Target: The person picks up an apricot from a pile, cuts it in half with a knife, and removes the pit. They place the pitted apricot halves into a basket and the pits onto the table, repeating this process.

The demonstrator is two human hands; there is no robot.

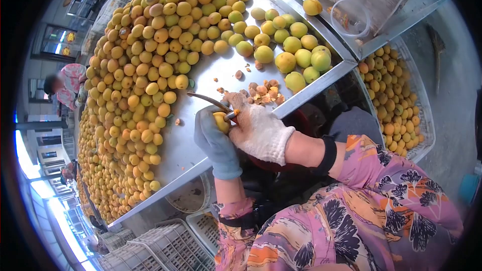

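My left hand (213,138), in a grey-blue glove, is closed round a yellow fruit (221,122) above the table's front edge. Against that fruit, my right hand (256,128), in a stained white knit glove, grips a tool (207,99) with a thin curved dark blade and an orange and metal part. The blade points to the left over the metal table (201,73). Just beyond my hands lies a small heap of brown pits and scraps (263,92). The glove hides part of the fruit and of the tool's handle.
A large pile of yellow fruit (135,70) covers the table's left and back. Greener fruit (304,57) lies at the right corner. A full crate (426,120) stands at the right, white crates (168,248) below. A clear plastic tub (350,17) sits behind; a person (70,83) is far left.
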